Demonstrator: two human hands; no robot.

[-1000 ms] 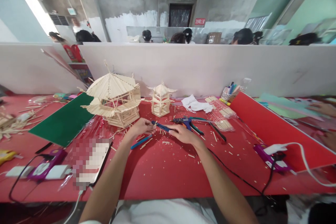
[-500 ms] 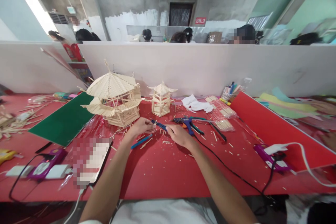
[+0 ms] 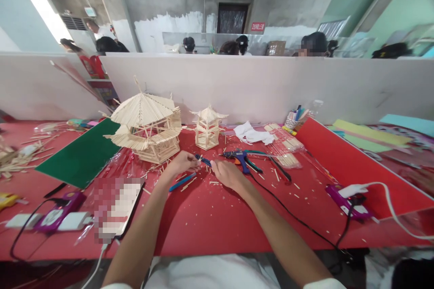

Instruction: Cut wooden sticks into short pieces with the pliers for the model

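Observation:
My left hand (image 3: 180,163) and my right hand (image 3: 228,173) meet over the red table (image 3: 210,221), just in front of a large stick pavilion model (image 3: 147,126). The right hand is closed on blue-handled cutters (image 3: 204,160) whose tip points left toward the left fingers. The left hand pinches something small at that tip, likely a thin wooden stick; I cannot make it out. A blue tool (image 3: 182,182) lies on the table under the hands. A small stick tower (image 3: 207,128) stands behind them.
A blue glue gun (image 3: 241,158) with a black cord lies right of the hands. A green board (image 3: 83,153), a phone (image 3: 115,207), purple chargers (image 3: 59,216), a white cloth (image 3: 252,135), stick bundles (image 3: 286,149) and a raised red board (image 3: 352,167) surround the spot. A white partition (image 3: 271,86) stands behind.
My right hand has slid left with the cutters, closing the gap to my left hand. The left hand has stayed in place.

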